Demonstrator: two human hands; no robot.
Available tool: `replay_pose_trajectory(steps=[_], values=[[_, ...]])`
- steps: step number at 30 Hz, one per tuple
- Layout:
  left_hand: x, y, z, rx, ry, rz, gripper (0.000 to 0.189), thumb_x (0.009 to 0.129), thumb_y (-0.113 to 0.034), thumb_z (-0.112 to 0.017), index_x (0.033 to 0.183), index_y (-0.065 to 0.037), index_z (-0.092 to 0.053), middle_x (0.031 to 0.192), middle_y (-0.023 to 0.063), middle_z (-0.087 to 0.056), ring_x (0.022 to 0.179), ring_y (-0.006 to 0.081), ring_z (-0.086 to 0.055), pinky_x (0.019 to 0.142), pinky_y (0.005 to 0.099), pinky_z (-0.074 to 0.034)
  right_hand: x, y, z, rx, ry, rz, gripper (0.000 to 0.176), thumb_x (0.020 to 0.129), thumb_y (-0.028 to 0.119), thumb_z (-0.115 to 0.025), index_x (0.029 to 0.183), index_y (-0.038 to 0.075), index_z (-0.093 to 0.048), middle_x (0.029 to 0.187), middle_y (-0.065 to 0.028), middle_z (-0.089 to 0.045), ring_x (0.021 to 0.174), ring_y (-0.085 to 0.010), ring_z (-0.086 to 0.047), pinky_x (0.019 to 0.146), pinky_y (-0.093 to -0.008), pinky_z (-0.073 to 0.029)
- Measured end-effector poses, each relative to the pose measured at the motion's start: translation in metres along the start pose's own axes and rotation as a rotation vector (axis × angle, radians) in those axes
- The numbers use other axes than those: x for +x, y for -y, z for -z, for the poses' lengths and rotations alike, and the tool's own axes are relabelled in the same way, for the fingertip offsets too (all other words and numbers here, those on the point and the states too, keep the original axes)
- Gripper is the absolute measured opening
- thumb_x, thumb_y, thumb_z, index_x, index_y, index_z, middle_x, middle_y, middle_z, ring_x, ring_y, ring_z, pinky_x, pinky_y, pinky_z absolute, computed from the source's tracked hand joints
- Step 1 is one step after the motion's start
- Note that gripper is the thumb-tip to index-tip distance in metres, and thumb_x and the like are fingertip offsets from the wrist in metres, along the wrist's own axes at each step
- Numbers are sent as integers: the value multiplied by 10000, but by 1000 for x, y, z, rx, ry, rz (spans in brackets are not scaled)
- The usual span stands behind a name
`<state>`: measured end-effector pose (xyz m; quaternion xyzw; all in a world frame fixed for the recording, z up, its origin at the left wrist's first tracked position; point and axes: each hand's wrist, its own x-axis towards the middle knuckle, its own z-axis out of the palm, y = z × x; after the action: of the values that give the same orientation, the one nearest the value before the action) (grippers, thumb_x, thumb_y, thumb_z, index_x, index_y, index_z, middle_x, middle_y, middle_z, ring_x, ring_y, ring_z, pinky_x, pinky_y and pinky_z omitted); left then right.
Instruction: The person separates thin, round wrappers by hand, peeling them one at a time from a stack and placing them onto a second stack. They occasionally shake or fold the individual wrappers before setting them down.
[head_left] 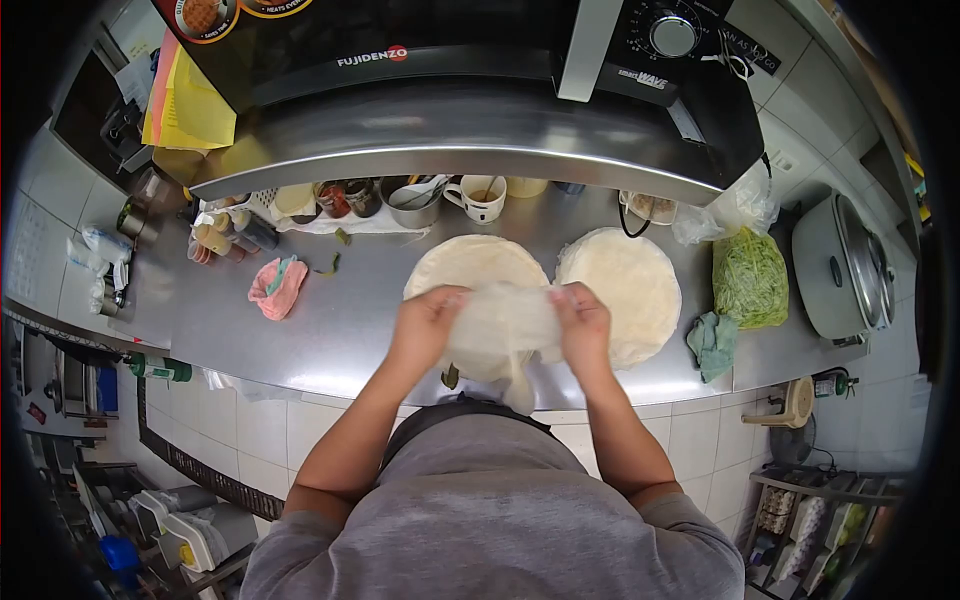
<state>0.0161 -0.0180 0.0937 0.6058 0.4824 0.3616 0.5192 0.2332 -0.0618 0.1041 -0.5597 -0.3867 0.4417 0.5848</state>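
Note:
A thin, pale, translucent spring roll wrapper [505,320] is stretched between my two hands, its lower part hanging down toward the counter's front edge. My left hand [430,315] pinches its left side, and my right hand [583,318] pinches the right side. Behind and partly under it lies a stack of round wrappers [478,258], its front half hidden by the held sheet and my hands. Just right of my right hand sits a second stack of round wrappers [630,290] on the steel counter [330,345].
A black microwave [450,80] stands on a raised shelf at the back. Below it are a mug [480,205], a metal pot [412,210] and jars. A pink cloth [277,288] lies left; a bag of green shreds [750,280], a green cloth [713,347] and a cooker [835,270] stand right.

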Motion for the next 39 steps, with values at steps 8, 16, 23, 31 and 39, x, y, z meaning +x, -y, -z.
replay_pose_trajectory(steps=[8,16,23,31,39], values=[[-11,-7,-20,-409,106,3,237,939,-188,-559,1105,-19,-553,1005,48,-617,904,91,-555,783,233,-443,-4,-14,-19,-58,315,-25,136,880,118,-646,951,3,-645,865,-26,-655,742,-86,-582,685,-228,-473],[-9,-23,13,-314,-91,159,292,895,-164,-642,1147,-28,-586,1055,69,-634,887,106,-591,726,249,-484,1,-3,-5,163,195,-235,176,853,134,-676,977,11,-649,886,-17,-661,753,-83,-587,698,-228,-475],[-18,-45,-2,-278,110,32,434,837,-123,-695,1231,-52,-530,939,40,-619,915,103,-567,807,256,-466,0,-4,-20,-100,349,-111,200,842,143,-686,992,20,-637,816,-2,-649,660,-71,-540,605,-239,-450],[-21,-67,-9,339,172,-25,694,806,-72,-692,1422,-91,-374,780,6,-527,718,96,-522,692,242,-454,-7,11,-34,-447,236,320,167,828,163,-672,920,28,-635,686,-111,-631,568,-149,-557,581,-270,-461],[-14,-34,3,60,185,27,214,905,-89,-591,1094,9,-623,818,-13,-588,749,56,-535,661,220,-452,12,7,-8,-151,309,54,59,907,82,-579,949,43,-593,759,-10,-593,686,-92,-537,644,-241,-446]])
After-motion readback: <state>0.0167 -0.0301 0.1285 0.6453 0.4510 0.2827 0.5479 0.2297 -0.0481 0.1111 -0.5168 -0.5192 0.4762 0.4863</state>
